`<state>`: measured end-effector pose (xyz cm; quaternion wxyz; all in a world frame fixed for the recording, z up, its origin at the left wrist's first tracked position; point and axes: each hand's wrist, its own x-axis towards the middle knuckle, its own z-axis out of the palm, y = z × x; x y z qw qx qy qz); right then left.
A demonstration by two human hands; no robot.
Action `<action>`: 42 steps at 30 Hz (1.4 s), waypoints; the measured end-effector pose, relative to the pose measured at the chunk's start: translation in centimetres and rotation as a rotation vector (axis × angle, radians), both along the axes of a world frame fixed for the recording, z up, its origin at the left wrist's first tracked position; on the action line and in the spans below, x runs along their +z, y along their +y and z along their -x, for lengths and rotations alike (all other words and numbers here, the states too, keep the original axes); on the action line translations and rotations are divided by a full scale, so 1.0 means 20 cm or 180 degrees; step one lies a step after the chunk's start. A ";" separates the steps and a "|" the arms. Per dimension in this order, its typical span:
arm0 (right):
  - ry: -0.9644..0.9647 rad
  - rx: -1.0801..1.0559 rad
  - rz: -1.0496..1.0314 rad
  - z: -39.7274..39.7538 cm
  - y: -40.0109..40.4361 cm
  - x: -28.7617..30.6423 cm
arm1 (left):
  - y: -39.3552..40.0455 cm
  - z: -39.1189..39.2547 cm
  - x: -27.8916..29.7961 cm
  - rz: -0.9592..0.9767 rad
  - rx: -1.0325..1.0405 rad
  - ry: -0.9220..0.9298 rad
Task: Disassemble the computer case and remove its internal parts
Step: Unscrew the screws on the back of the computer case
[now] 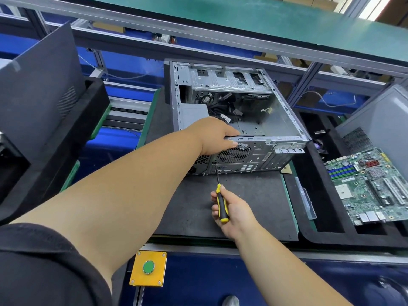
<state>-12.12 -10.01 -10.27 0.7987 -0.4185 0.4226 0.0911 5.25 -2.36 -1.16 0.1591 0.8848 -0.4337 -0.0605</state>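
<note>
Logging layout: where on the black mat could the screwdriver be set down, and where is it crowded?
Bare black mat lies between the computer case rear and the mat's near edge, right of the right hand holding the screwdriver. Crowded: the right tray, filled by the motherboard.

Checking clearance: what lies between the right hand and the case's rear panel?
Only the screwdriver shaft, spanning from the right hand to the computer case over bare mat, in the head view.

I see the open computer case (pixel 238 120) lying on its side on a dark mat (pixel 242 206). My left hand (pixel 215 134) grips the case's rear top edge. My right hand (pixel 231 208) holds a yellow-and-black screwdriver (pixel 221 203), tip at the rear panel beside the fan grille (pixel 234 153). A bare motherboard (pixel 368 184) lies to the right.
</note>
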 end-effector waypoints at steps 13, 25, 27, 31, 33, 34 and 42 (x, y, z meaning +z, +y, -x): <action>0.0009 0.0401 0.2073 -0.04 0.00 0.01 | 0.00 0.00 0.01 -0.0086 0.0090 0.0064; -0.0048 0.0301 -0.0717 -0.04 -0.04 0.07 | 0.00 0.00 0.01 -0.0060 0.0066 0.0075; -0.0171 0.0229 -0.0811 -0.02 -0.05 0.06 | 0.00 0.00 0.01 -0.0045 0.0062 0.0067; -0.0217 0.0128 -0.1028 0.00 -0.04 0.03 | 0.00 0.00 0.01 -0.0043 0.0052 0.0070; -0.0257 0.0165 -0.0895 0.00 -0.02 0.03 | 0.00 0.00 0.01 -0.0034 0.0037 0.0063; -0.0240 0.0185 -0.0708 0.00 0.00 0.03 | 0.00 0.00 0.01 -0.0033 0.0034 0.0055; 0.0202 0.0890 0.1928 -0.06 0.05 0.02 | 0.00 0.00 0.00 -0.0029 0.0035 0.0055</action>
